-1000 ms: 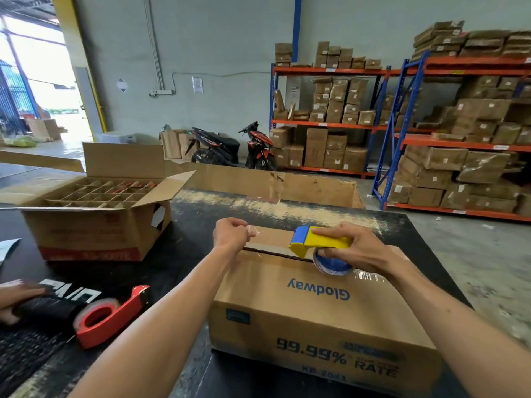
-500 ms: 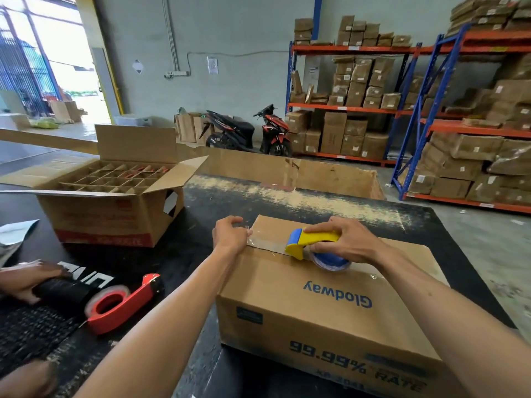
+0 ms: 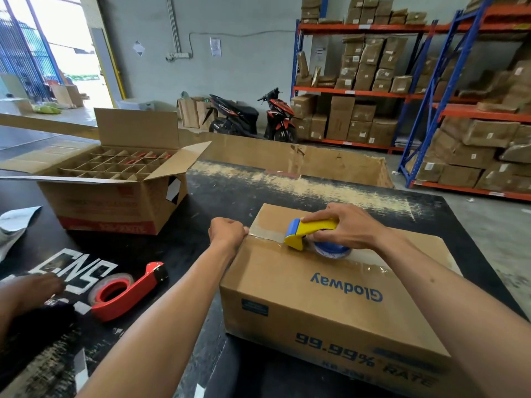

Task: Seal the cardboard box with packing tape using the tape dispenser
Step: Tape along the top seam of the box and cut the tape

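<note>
A closed cardboard box [image 3: 330,305] printed "Glodway" rests on the black table in front of me. Clear packing tape [image 3: 267,236] runs along its top seam. My right hand [image 3: 344,228] grips a yellow and blue tape dispenser [image 3: 310,232] that sits on the seam near the box's left end, its blue tape roll touching the top. My left hand [image 3: 227,232] is closed at the box's left top edge, pinching the tape end against it.
An open box with cardboard dividers [image 3: 115,182] stands at the left. A red tape dispenser [image 3: 126,291] lies on the black table [image 3: 230,191]. Another person's hand [image 3: 26,291] rests at the far left. Shelving with boxes [image 3: 431,110] and a motorbike [image 3: 250,116] stand behind.
The view has come closer to the box. My right hand has slid the dispenser slightly left along the seam toward my left hand, which stays at the edge.
</note>
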A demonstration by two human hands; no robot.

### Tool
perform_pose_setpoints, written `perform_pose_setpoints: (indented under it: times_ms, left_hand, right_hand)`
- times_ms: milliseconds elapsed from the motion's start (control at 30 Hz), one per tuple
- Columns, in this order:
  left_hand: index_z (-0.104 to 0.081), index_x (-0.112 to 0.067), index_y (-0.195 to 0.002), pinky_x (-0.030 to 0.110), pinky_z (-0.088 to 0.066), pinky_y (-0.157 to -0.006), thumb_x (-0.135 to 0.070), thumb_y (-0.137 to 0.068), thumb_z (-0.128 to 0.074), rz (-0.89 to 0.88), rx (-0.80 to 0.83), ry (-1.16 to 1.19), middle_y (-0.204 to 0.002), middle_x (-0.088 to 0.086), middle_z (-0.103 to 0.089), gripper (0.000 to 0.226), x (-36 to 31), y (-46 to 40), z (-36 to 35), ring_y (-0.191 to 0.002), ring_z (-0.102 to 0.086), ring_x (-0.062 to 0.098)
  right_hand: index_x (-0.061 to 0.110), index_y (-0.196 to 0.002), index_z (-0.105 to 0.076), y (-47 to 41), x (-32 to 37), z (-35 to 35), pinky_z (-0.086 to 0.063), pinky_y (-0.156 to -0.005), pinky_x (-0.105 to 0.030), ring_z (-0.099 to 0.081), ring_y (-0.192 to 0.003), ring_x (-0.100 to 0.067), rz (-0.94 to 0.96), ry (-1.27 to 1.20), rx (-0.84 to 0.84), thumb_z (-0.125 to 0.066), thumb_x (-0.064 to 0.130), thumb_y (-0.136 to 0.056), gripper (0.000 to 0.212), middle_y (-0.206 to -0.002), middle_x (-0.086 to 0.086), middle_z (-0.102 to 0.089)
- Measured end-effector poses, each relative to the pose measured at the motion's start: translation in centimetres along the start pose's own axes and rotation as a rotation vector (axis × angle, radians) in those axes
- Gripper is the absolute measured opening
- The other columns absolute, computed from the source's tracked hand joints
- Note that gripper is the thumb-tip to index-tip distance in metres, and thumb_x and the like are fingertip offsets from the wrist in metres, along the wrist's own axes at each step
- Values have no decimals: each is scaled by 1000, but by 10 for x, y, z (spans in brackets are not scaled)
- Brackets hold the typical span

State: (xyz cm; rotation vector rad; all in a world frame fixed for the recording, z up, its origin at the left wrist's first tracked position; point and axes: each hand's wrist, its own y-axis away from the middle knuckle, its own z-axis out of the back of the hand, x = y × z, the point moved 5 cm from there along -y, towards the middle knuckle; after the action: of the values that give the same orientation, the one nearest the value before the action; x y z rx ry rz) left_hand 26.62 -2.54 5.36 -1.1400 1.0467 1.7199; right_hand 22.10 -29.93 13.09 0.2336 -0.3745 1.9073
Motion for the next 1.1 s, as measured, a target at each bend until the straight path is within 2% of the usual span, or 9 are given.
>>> perform_pose_setpoints:
  times_ms: [100,367,433,500,567,700,800,900,1100]
  left_hand:
    - [-73,5,-90,26,-50,-59,-1,-87,-69,50,37,27,-86,10,-74,7,3,-4,2,-81,-69,18]
    - [-71,-4,-102,32,-54,-72,-18,-92,-69,122,110,37,-102,11,-74,17,13,3,3,-82,-67,18]
    - [-66,-6,-118,40,-51,-89,-16,-95,-64,-40,-16,-138,-118,12,-68,25,5,15,6,-105,-63,27]
    - [-54,-7,-137,42,-44,-102,-10,-98,-55,-395,-154,-434,-136,13,-57,38,-16,30,4,-125,-52,30]
    - [-43,-8,-146,43,-37,-110,-13,-103,-46,-653,-60,-564,-151,12,-44,44,-31,40,-14,-138,-40,29]
    - [-16,-11,-155,53,-34,-109,-39,-106,-23,-512,331,-878,-165,9,-15,57,-6,31,-46,-142,-33,35]
    - [1,-12,-158,51,-33,-109,-45,-106,-19,-499,359,-962,-167,6,2,65,3,24,-45,-140,-37,37]
    - [2,-13,-158,50,-31,-111,-49,-105,-18,-441,357,-979,-164,9,21,67,2,25,-43,-141,-34,41]
    - [2,-36,-157,53,-28,-112,-55,-103,-12,-441,376,-1045,-165,10,14,59,3,28,-45,-143,-31,42]
  right_hand:
    - [57,-123,-60,-3,0,-2,-38,-68,-31,-52,-82,-12,9,34,10,-66,65,-80,45,-90,5,-55]
    - [56,-124,-60,-4,1,-3,-36,-67,-29,-52,-83,-12,3,40,24,-67,62,-82,43,-91,4,-54]
    - [57,-125,-59,-5,1,-3,-37,-68,-30,-51,-83,-12,1,57,39,-65,64,-82,44,-92,4,-54]
    - [58,-125,-58,-6,2,-3,-37,-67,-31,-51,-82,-11,-3,68,59,-63,66,-81,45,-92,5,-53]
    - [57,-125,-59,-6,3,-3,-37,-68,-32,-50,-82,-9,-12,66,71,-61,71,-80,47,-91,6,-52]
    - [57,-125,-58,-5,5,-3,-36,-69,-33,-48,-82,-9,-30,79,62,-48,83,-77,55,-90,6,-50]
    - [58,-127,-56,-4,5,-5,-35,-67,-32,-47,-79,-8,-19,116,46,-44,83,-78,56,-88,5,-49]
    - [59,-128,-54,-5,6,-5,-37,-67,-32,-47,-78,-9,-16,149,61,-42,82,-79,56,-88,5,-49]
    - [57,-131,-54,-1,11,-3,-38,-69,-34,-46,-78,-11,-8,174,84,-46,76,-86,49,-88,4,-48]
